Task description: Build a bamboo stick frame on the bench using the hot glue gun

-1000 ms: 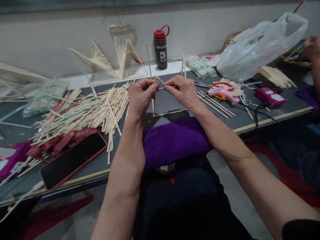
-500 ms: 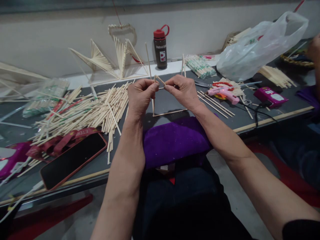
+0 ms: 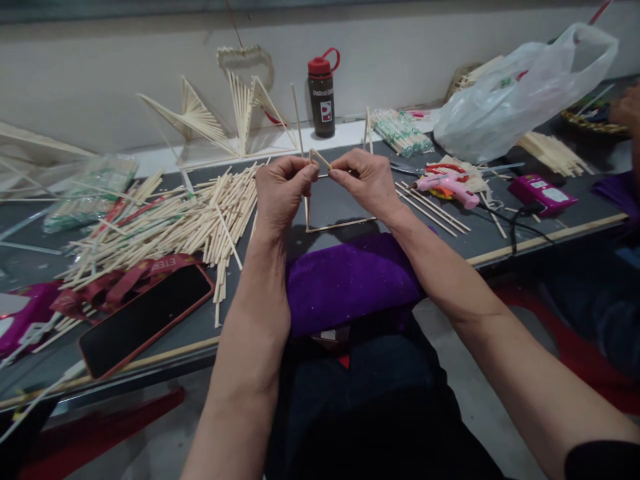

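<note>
My left hand [image 3: 284, 190] is closed, thumb and fingers pinching the top of an upright wooden stick [image 3: 307, 215] at the near left corner of a stick frame. My right hand [image 3: 367, 181] pinches the right end of a short slanting wooden stick [image 3: 321, 159]. That stick's other end meets the upright at my left fingertips. The frame's bottom stick [image 3: 343, 225] runs along the table towards my right wrist. Farther back rise a tall thin stick [image 3: 296, 113] and a pair of sticks [image 3: 368, 130]. My hands hide part of the frame.
A heap of loose sticks [image 3: 200, 220] lies left, with a phone [image 3: 147, 320] in front. Right are a pink glue gun [image 3: 445, 185], a purple box [image 3: 540, 195] and a plastic bag [image 3: 515, 100]. A bottle [image 3: 321, 100] stands behind. Purple cloth [image 3: 350, 280] covers the near edge.
</note>
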Demonstrator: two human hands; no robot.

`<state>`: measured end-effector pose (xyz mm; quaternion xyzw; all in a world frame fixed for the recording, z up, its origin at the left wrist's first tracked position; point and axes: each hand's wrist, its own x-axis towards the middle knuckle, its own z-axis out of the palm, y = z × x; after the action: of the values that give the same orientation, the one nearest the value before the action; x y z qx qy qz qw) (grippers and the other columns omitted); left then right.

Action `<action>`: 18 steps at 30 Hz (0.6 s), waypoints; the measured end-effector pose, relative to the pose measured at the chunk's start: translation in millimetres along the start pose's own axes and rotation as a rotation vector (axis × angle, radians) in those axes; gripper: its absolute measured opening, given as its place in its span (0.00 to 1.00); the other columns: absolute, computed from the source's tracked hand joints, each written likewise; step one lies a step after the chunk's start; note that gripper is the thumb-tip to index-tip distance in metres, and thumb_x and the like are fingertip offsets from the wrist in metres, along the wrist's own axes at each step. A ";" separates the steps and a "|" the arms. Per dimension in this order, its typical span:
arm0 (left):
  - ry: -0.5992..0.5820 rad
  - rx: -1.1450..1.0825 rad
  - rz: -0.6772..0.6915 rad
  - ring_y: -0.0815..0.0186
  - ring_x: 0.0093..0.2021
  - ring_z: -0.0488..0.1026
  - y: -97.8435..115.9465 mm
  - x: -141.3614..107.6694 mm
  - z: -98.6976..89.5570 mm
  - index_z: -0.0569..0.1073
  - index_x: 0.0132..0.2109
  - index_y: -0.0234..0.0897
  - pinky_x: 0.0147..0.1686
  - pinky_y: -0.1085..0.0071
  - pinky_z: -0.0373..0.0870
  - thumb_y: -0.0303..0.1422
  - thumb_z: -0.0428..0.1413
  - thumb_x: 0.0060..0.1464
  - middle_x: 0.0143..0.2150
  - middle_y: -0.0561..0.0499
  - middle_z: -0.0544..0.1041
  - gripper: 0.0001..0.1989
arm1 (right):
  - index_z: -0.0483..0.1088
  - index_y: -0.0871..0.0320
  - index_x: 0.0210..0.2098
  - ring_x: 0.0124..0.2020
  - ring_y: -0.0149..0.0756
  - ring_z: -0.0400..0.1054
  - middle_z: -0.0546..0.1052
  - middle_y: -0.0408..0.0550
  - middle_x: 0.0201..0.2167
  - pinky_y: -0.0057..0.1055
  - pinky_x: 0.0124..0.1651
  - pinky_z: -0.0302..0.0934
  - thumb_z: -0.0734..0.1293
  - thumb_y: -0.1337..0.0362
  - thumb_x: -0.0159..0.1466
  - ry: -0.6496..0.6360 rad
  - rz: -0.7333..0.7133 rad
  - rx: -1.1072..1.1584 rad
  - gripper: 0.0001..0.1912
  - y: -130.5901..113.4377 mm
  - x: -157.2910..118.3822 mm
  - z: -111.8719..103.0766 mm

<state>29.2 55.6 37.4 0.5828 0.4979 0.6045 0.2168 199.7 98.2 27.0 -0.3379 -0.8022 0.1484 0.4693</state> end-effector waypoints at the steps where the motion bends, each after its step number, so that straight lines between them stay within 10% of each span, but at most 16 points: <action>1: 0.000 0.000 0.002 0.73 0.20 0.66 -0.1 -0.1 0.1 0.78 0.29 0.41 0.20 0.74 0.61 0.31 0.63 0.53 0.22 0.56 0.74 0.06 | 0.79 0.56 0.36 0.35 0.32 0.66 0.78 0.44 0.32 0.31 0.44 0.60 0.68 0.61 0.67 0.002 -0.001 -0.003 0.08 0.1 0.0 0.1; 18: -0.010 -0.014 0.014 0.74 0.19 0.65 1.9 -0.3 0.6 0.77 0.28 0.40 0.20 0.76 0.62 0.27 0.62 0.53 0.21 0.56 0.72 0.06 | 0.79 0.56 0.36 0.35 0.32 0.67 0.78 0.44 0.32 0.32 0.44 0.61 0.68 0.58 0.67 0.003 -0.010 0.010 0.10 1.8 0.7 0.6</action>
<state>30.5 54.7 38.8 0.5877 0.4884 0.6065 0.2194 199.6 100.0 26.2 -0.3318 -0.8026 0.1495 0.4727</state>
